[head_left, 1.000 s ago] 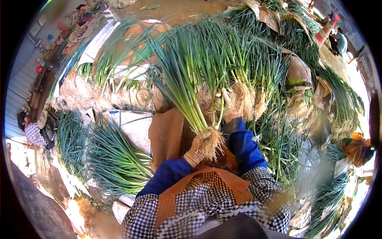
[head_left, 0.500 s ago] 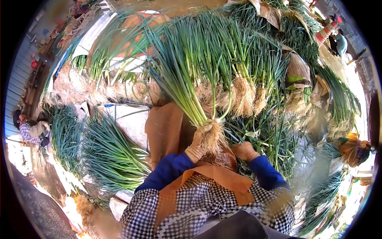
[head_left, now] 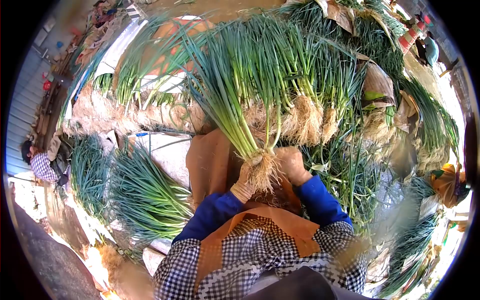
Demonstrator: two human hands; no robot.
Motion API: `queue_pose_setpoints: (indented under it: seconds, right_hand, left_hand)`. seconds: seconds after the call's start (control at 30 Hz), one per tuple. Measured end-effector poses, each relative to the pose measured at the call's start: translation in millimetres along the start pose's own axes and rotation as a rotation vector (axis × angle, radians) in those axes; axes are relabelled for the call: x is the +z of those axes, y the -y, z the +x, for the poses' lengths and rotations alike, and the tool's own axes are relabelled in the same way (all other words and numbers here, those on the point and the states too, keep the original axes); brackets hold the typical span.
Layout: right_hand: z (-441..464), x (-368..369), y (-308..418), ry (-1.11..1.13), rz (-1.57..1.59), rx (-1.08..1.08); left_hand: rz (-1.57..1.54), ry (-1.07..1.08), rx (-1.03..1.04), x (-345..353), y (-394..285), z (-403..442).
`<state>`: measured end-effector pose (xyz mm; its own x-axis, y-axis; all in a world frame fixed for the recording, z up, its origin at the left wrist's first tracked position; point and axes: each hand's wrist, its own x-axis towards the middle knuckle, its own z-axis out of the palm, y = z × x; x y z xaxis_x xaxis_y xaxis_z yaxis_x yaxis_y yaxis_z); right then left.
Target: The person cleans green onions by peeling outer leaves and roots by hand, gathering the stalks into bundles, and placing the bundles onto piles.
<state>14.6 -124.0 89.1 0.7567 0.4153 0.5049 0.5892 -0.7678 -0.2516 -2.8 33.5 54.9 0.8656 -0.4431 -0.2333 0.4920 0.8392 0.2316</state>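
My left hand (head_left: 243, 186) is closed around the root end of a bunch of green onions (head_left: 242, 137), its long leaves fanning up and away from me. Pale stringy roots (head_left: 265, 172) hang over and partly hide the fingers. On the right side of the same bunch, my right hand (head_left: 291, 162) is curled against the stalk bases and roots. Its fingertips are turned away, so what they pinch is hidden. Two stalks (head_left: 272, 127) stand apart from the rest of the bunch on that side.
Beyond my hands stands a long row of green onions (head_left: 305, 65), roots toward me. A trimmed-looking pile (head_left: 150, 195) lies at left, loose leaves (head_left: 350, 185) at right. A brown apron (head_left: 205, 165) covers my lap. People sit at far left (head_left: 45, 165) and far right (head_left: 447, 185).
My right hand has moved up and left from beside the roots to the base of the bunch. The two separate stalks have shifted closer together. My left hand keeps its hold.
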Motion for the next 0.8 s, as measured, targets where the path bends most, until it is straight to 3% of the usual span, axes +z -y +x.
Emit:
queue_pose_setpoints:
  seconds: [0.03, 0.1, 0.17, 0.2, 0.23, 0.27, 0.3, 0.33, 0.37, 0.4, 0.47, 0.5, 0.57, 0.63, 0.67, 0.7, 0.77, 0.8]
  right_hand:
    - [-9.0, -6.3, 4.0, 0.193, -0.187, -0.116]
    - [-19.9, -46.9, 8.8, 0.506, 0.502, -0.022]
    - [-9.0, -81.3, -7.9, 0.834, 0.67, 0.326]
    - [-19.8, -64.9, -26.6, 0.64, 0.318, 0.298]
    - [-11.5, -56.9, -47.6, 0.726, 0.039, 0.391]
    - [-0.8, -41.0, -71.0, 0.66, -0.054, 0.595]
    - [8.4, -30.7, -86.4, 0.329, -0.047, 0.516]
    - [31.1, -25.1, -92.6, 0.212, -0.061, 0.58]
    - [56.3, -20.7, -100.7, 0.257, -0.105, 0.623]
    - [79.8, -22.0, -98.7, 0.279, -0.159, 0.658]
    - [92.7, 9.8, -124.1, 0.379, -0.299, 0.559]
    - [90.2, 31.1, -139.1, 0.408, -0.375, 0.474]
    - [102.5, 11.4, -130.4, 0.491, -0.337, 0.469]
    - [92.5, -7.0, -133.0, 0.44, 0.229, 0.639]
    - [71.0, -7.3, -142.5, 0.305, 0.631, 0.636]
    - [48.3, -16.6, -135.3, 0.15, 1.025, 0.589]
    - [26.9, -54.0, -74.3, 0.038, 1.227, 0.829]
    - [10.2, -42.8, -66.7, -0.002, 1.386, 0.788]
  left_hand:
    - [0.033, -0.08, 0.048, 2.9, -0.8, -0.7]
    - [0.005, -0.085, -0.002, 5.6, -8.7, 0.9]
    - [-0.28, 0.206, -0.243, 3.6, -22.3, 1.4]
    - [-0.413, 0.283, -0.321, -4.4, -22.4, 1.5]
    - [-0.401, 0.361, -0.395, 7.4, -29.2, 1.1]
    - [-0.357, 0.522, -0.346, 20.9, -37.7, 1.5]
    - [-0.308, 0.683, -0.29, 30.0, -47.8, 4.0]
    - [-0.242, 0.724, -0.219, 31.1, -59.8, 6.0]
    - [-0.437, 1.12, -0.204, 28.6, -56.2, 31.4]
    - [-0.319, 1.102, -0.113, 38.7, -64.9, 27.0]
    - [-0.121, 0.841, -0.009, 44.7, -70.7, 17.2]
    - [-0.042, 0.598, 0.005, 40.6, -66.7, 9.0]
    - [-0.026, 0.349, -0.044, -2.1, -60.3, 12.4]
    - [-0.244, 0.583, -0.14, 1.6, -50.3, 17.0]
    - [-0.26, 0.582, -0.141, -2.7, -39.3, 19.4]
    - [-0.206, 0.375, -0.152, -13.3, -25.3, 20.4]
    - [0.006, 0.353, -0.1, 11.3, -15.4, 13.3]
    - [0.06, 0.335, -0.185, 7.8, -5.6, 16.7]
